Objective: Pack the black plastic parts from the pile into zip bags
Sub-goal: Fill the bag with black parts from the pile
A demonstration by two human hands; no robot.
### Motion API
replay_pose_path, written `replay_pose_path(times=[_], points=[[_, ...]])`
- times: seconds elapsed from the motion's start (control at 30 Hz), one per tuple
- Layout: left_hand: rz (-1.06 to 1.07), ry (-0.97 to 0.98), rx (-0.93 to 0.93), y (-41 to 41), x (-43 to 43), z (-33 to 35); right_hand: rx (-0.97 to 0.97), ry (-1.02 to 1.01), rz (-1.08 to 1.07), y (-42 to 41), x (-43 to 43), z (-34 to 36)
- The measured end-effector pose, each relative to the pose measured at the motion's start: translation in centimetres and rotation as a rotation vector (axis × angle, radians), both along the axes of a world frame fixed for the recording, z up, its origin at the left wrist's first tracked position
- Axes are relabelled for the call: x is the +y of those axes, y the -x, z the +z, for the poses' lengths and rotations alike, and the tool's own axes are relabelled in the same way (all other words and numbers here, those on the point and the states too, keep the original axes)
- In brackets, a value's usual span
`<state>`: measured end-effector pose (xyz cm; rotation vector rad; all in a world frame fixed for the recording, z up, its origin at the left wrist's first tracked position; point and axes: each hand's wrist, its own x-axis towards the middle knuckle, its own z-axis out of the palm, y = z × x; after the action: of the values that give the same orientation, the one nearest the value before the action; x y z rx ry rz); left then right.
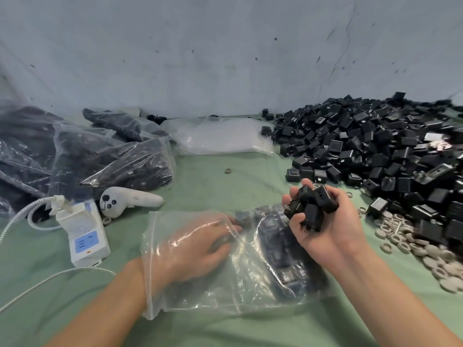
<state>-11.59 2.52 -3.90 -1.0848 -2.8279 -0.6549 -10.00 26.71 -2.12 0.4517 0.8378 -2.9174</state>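
The zip bag (200, 279) lies flat, long axis left to right, mouth leftward. The left hand (198, 249) is inside, fingers seemingly spread flat behind plastic. Over the bag's right end the right hand (323, 221) curls round several black parts (308, 206). The pile (375, 151) sits right of the bag; a power strip (85, 236) left.

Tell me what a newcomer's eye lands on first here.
The big pile of black parts heaped at the right. Next, at centre front, the right hand gripping a handful of parts by the clear zip bag, with the left hand inside it. Filled bags lie far left.
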Motion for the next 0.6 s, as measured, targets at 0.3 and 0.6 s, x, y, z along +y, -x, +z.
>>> replay_pose_path(times=[0.3,0.6], points=[[-0.010,0.186,-0.007,-1.3,4.9,-1.0,0.041,0.035,-0.054,0.0,2.0,0.5],[0.050,0.021,-0.044,-1.6,6.2,-2.4,0.022,0.038,-0.096,-0.1,2.3,0.2]])
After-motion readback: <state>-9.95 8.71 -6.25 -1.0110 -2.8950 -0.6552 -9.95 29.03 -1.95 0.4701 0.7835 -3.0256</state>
